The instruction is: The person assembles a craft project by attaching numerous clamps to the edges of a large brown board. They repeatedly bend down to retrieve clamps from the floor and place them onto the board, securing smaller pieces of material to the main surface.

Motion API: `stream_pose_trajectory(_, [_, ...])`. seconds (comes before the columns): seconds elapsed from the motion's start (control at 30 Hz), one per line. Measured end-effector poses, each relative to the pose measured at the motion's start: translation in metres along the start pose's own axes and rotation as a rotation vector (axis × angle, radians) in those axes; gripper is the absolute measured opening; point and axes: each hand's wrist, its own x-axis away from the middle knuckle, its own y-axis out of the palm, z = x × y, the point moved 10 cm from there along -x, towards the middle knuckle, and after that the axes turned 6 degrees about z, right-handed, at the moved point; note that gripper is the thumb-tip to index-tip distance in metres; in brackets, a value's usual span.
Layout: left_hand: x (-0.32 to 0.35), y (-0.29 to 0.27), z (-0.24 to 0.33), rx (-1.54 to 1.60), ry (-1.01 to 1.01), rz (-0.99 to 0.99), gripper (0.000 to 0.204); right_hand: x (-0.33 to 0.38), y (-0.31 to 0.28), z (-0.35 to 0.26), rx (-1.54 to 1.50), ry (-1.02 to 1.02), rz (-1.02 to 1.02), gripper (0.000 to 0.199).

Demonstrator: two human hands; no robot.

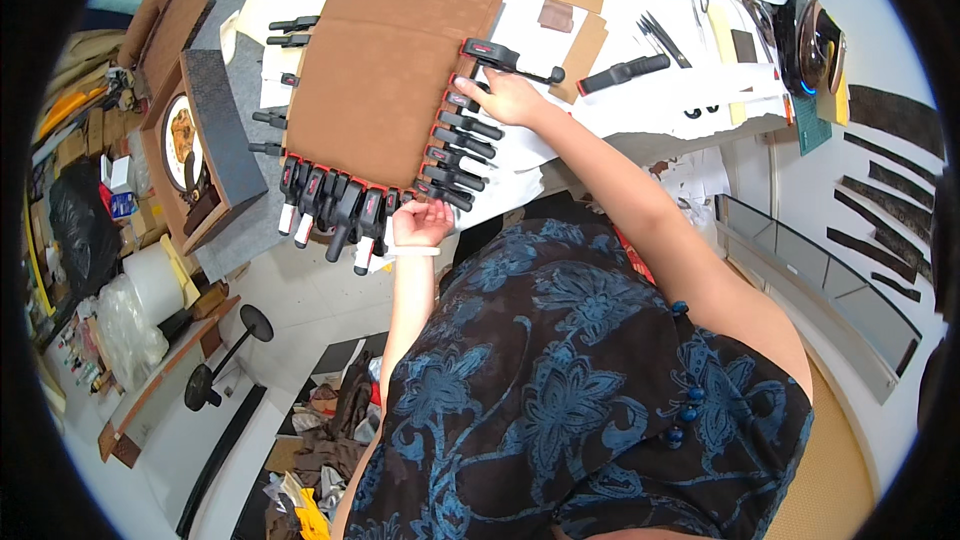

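Two hands worked at the clamped edges of a brown board on a white table.

The right hand (508,98) rested among the black clamps (462,145) along the board's right edge, fingers closed on one clamp handle. The left hand (420,223), well apart from it, curled at the board's lower right corner beside another row of clamps (330,208); its grip could not be told. The brown board (385,70) lay at upper centre on the white table (660,110). A loose clamp (622,71) lay to the right.

Flat brown board (380,70), clamp-lined (455,145) edges
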Motion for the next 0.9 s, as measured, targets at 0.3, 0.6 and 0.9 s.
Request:
stream_pose_trajectory(0.3, [0.006,0.001,0.0,-0.003,0.018,0.01,0.022,0.101,-0.054,0.066,0.43,-0.483,-0.155,0.043])
stream_pose_trajectory(0.6, [-0.004,0.007,0.004,-0.019,-0.004,-0.038,0.024,0.105,-0.011,0.055,0.781,-1.179,-0.301,0.044])
stream_pose_trajectory(0.9, [-0.009,0.001,0.004,0.046,-0.005,-0.012,0.023,0.096,-0.078,0.059,-0.042,-0.404,-0.091,0.062])
